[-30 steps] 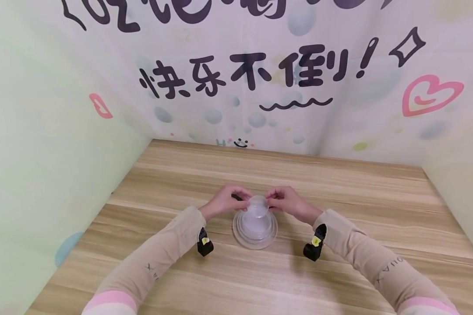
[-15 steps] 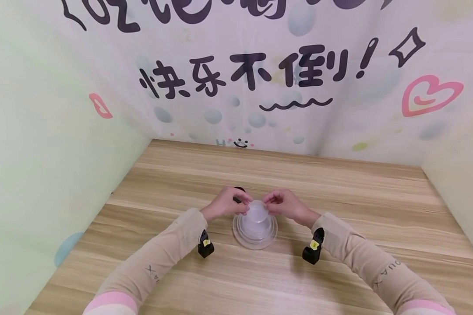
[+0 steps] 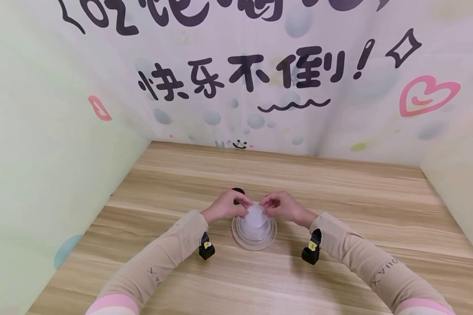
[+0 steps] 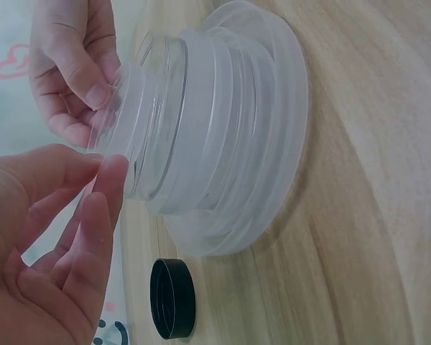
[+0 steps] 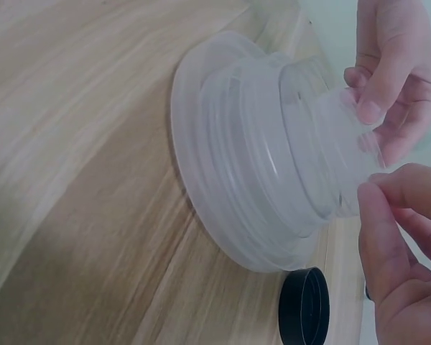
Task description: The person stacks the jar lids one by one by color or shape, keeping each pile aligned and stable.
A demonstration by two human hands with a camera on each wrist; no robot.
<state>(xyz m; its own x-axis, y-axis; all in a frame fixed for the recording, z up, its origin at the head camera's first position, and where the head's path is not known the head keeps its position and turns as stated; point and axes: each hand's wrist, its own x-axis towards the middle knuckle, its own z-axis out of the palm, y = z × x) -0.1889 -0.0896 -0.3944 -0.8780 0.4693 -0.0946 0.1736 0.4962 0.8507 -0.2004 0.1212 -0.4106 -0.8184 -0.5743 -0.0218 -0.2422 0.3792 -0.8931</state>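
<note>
A tiered stack of clear plastic containers [image 3: 254, 245] stands on the table, widest at the bottom. At its top is a small clear plastic cup [image 3: 256, 215], its lower end meeting or inside the tier below; I cannot tell which. My left hand [image 3: 227, 204] pinches the cup's upper rim between thumb and fingers at the left, as the left wrist view also shows. Opposite it, my right hand [image 3: 285, 206] pinches the same rim at the right. Both wrist views show the wide base tier [image 4: 291, 93] lying flat on the wood.
Behind the left hand lies a round black lid [image 4: 174, 298], partly covered by that hand in the head view. The wooden table [image 3: 339, 183] meets a printed cloth [image 3: 205, 100] at the back and pale panels [image 3: 43, 153] at the sides.
Both hands have come down a little with the small cup, which now sits lower on the stack. More of the black lid shows behind my left hand.
</note>
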